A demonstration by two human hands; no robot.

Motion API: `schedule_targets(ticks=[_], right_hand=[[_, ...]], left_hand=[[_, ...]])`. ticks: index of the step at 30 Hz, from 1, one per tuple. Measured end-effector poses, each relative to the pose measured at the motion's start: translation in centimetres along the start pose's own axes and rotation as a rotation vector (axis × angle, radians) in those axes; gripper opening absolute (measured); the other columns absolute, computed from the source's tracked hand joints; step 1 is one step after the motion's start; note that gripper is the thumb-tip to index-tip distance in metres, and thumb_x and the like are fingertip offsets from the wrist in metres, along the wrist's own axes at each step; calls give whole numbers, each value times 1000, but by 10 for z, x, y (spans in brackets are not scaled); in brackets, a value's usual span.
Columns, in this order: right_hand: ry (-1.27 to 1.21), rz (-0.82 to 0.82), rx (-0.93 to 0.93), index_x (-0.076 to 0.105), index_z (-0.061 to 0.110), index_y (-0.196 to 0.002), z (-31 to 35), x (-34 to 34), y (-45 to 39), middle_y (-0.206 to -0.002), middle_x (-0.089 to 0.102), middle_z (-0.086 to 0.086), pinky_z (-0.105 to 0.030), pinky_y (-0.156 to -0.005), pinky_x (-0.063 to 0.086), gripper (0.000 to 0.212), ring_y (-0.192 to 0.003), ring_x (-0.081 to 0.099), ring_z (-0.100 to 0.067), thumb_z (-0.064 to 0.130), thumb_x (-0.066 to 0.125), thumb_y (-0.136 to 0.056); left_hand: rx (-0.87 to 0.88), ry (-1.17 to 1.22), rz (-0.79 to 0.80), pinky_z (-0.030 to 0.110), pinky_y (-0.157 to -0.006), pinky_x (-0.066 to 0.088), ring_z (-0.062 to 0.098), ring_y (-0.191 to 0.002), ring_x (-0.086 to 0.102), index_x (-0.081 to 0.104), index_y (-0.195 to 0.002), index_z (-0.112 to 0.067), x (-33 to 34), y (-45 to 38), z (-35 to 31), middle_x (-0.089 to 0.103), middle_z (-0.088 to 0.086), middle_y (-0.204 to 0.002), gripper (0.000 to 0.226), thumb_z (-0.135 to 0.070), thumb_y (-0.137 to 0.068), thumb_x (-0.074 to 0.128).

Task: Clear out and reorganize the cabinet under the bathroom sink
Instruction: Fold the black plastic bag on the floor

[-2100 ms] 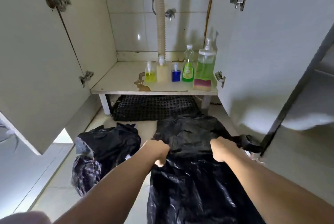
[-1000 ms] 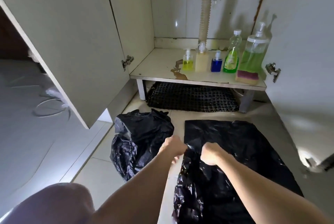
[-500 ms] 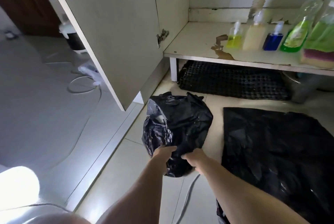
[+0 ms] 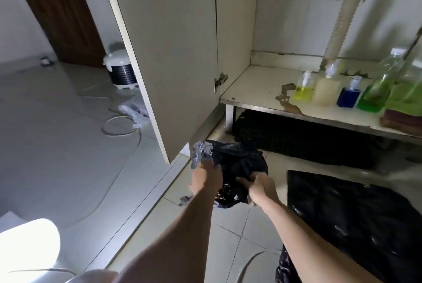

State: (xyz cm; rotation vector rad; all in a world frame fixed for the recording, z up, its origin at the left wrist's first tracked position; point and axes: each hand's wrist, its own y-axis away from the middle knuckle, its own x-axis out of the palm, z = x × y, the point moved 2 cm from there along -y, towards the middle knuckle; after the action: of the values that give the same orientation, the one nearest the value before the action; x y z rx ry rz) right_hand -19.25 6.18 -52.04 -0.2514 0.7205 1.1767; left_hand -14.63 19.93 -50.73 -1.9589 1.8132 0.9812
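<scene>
A crumpled black plastic bag (image 4: 237, 164) sits on the floor tiles just in front of the open cabinet. My left hand (image 4: 205, 178) grips its left side and my right hand (image 4: 260, 188) grips its near right edge. A second black bag (image 4: 356, 218) lies spread flat on the floor to the right. On the cabinet shelf (image 4: 258, 91) stand a small yellow bottle (image 4: 303, 87), a cream bottle (image 4: 326, 87), a blue bottle (image 4: 349, 95), a green bottle (image 4: 379, 86) and a large green pump jar (image 4: 408, 91) with a sponge (image 4: 402, 120) in front.
The open left cabinet door (image 4: 173, 54) hangs just above and left of the bag. A corrugated drain hose (image 4: 342, 15) runs down behind the bottles. A dark mat (image 4: 296, 139) lies under the shelf. A white appliance (image 4: 121, 70) and a cable (image 4: 118, 127) sit on the floor at left.
Both hands left the flat bag and moved left onto the crumpled bag, which they now grip. My view has swung left and closer.
</scene>
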Motion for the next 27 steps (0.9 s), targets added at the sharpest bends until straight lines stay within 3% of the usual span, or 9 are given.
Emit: schedule_targets(ticks=[4,8,12,14,17,19,21,24,27], right_hand=[[-96,-121,-97,66,12,-98,38,-30,-15,-103,67,-6,-24,-78,42,19,-99,61,-24,22,70,-83],[-238,-106,-259,65,16,-102,61,-56,-15,-99,69,-3,-30,-85,48,17,-97,66,-24,11,61,-86],[-310,164,-416,62,26,-111,74,-74,8,-112,67,6,-37,-99,47,32,-106,62,-16,21,57,-80],[-409,323,-463,61,27,-113,76,-78,22,-114,67,-2,-38,-100,46,40,-109,61,-21,13,59,-76],[-476,474,-425,50,24,-126,68,-82,31,-118,65,0,-27,-94,49,56,-109,62,-15,6,69,-76],[-353,333,-415,54,24,-123,59,-82,27,-113,67,5,-25,-93,49,51,-103,64,-9,10,72,-77],[-242,42,-402,67,25,-101,53,-89,21,-97,72,5,-21,-78,51,22,-89,67,-12,14,68,-81],[-336,-140,-299,64,28,-69,47,-102,14,-75,70,1,-34,-70,55,21,-77,67,-24,18,60,-87],[-519,-155,-163,69,13,-76,48,-112,7,-82,72,-13,-48,-80,56,19,-81,68,-32,23,57,-87]], left_hand=[[153,-191,-52,35,-87,48,35,-107,61,62,-113,-5,-51,-20,-66,63,15,-114,32,-25,-90,50],[265,-211,-61,23,-54,44,26,-73,60,57,-65,-11,-89,-25,-101,59,6,-70,21,-18,-85,57],[226,-78,-50,27,-50,52,26,-59,63,65,-82,1,-94,-15,-100,57,7,-65,14,-11,-81,59],[240,-49,-63,25,-47,44,23,-55,56,61,-72,-2,-93,-4,-104,52,7,-63,12,-11,-80,59],[289,52,-35,34,-60,54,25,-61,54,54,-69,-7,-90,12,-122,51,7,-65,24,-22,-87,58],[319,81,37,40,-72,59,24,-68,56,57,-78,-9,-88,24,-135,56,7,-75,19,-25,-88,60],[416,36,224,37,-77,56,23,-86,59,58,-100,-13,-82,39,-145,59,7,-98,25,-32,-86,67],[578,-167,541,34,-99,42,24,-122,50,31,-143,-17,-69,53,-147,47,6,-140,83,-31,-76,78],[605,-336,552,37,-109,34,26,-133,41,3,-152,-29,-59,51,-137,35,4,-151,117,-28,-68,84]])
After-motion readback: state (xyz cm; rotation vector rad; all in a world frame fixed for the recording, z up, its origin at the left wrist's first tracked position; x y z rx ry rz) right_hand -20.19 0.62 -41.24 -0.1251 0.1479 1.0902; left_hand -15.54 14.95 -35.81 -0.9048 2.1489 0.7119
